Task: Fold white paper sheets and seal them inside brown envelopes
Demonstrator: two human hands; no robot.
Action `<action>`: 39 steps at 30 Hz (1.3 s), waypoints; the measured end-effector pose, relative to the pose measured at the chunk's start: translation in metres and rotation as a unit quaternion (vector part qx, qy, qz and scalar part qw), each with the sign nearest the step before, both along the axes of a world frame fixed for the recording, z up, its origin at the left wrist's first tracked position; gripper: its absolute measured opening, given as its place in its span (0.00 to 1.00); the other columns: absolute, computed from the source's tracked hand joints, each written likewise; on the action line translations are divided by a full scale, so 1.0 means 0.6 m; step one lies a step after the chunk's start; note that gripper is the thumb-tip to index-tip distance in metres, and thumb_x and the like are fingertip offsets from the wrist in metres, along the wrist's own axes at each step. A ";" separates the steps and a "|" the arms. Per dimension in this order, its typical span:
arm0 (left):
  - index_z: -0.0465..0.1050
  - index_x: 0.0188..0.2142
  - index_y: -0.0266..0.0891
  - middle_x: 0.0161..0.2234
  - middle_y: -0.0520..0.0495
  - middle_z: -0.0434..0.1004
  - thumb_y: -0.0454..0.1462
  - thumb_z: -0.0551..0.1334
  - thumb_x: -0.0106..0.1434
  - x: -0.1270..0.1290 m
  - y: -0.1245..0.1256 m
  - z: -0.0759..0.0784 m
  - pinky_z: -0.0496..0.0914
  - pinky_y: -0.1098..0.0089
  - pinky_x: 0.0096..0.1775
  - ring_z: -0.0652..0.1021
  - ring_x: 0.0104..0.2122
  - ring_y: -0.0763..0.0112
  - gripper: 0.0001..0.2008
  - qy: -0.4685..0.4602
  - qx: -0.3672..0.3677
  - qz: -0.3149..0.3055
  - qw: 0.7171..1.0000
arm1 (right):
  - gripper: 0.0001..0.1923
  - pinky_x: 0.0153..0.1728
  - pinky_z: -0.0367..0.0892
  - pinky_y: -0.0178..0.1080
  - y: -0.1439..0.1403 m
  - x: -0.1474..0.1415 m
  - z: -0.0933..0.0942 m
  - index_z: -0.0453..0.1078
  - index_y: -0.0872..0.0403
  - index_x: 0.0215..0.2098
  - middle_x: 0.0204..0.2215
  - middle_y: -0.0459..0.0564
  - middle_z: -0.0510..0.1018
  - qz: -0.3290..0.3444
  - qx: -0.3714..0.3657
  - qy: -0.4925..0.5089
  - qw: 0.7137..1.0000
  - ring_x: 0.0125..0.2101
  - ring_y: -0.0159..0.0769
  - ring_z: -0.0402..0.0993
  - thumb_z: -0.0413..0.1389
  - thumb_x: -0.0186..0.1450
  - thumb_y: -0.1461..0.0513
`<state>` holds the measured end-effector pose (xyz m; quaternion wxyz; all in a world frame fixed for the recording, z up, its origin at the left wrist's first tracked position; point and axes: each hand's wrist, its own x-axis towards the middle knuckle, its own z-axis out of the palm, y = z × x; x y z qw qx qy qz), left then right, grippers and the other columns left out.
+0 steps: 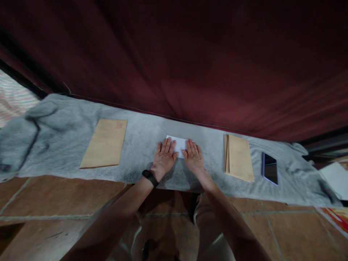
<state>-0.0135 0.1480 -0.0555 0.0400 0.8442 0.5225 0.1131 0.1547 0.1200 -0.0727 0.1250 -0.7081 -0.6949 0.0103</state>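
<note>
A small white sheet of paper [179,145] lies flat on the grey cloth in front of me. My left hand [164,156], with a dark band on its wrist, presses palm down on the sheet's left side, fingers stretched out. On the right side of the paper rests my right hand [193,156], also palm down with its fingers extended. Both thumbs point inward over the paper, and the hands cover its side edges. Nothing is gripped in either hand.
A brown envelope [106,143] with a red printed mark lies to the left. Several brown envelopes [239,157] are stacked on the right, beside a phone [270,168]. The grey cloth [144,134] borders a dark red curtain [190,72]. Below is a tiled floor [62,195].
</note>
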 end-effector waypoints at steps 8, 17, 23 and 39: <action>0.52 0.71 0.34 0.72 0.36 0.48 0.43 0.47 0.74 0.000 0.003 0.004 0.45 0.50 0.69 0.52 0.71 0.54 0.30 0.017 -0.016 0.000 1.000 | 0.30 0.69 0.44 0.51 -0.007 0.028 0.006 0.49 0.60 0.73 0.72 0.56 0.52 -0.025 -0.034 0.001 0.999 0.71 0.46 0.47 0.40 0.76 0.56; 0.51 0.71 0.34 0.73 0.36 0.47 0.44 0.45 0.74 0.000 0.008 0.003 0.45 0.49 0.69 0.52 0.71 0.54 0.30 0.040 -0.015 0.000 0.999 | 0.30 0.68 0.48 0.53 -0.005 0.041 0.020 0.51 0.64 0.72 0.72 0.62 0.52 -0.070 0.017 0.009 0.997 0.71 0.48 0.49 0.43 0.75 0.59; 0.51 0.71 0.34 0.73 0.36 0.47 0.43 0.45 0.74 0.001 0.013 0.007 0.45 0.48 0.69 0.52 0.72 0.53 0.30 0.056 -0.041 0.004 0.998 | 0.27 0.70 0.47 0.49 -0.002 -0.004 0.016 0.54 0.54 0.72 0.72 0.51 0.53 0.067 0.017 0.020 0.997 0.71 0.41 0.49 0.42 0.77 0.55; 0.51 0.71 0.33 0.72 0.34 0.48 0.45 0.45 0.73 -0.005 0.014 0.011 0.47 0.48 0.68 0.52 0.72 0.52 0.31 0.066 -0.037 0.005 0.997 | 0.22 0.56 0.64 0.47 -0.005 0.039 0.034 0.69 0.55 0.62 0.56 0.58 0.76 -0.107 0.023 0.081 0.991 0.55 0.48 0.70 0.51 0.72 0.57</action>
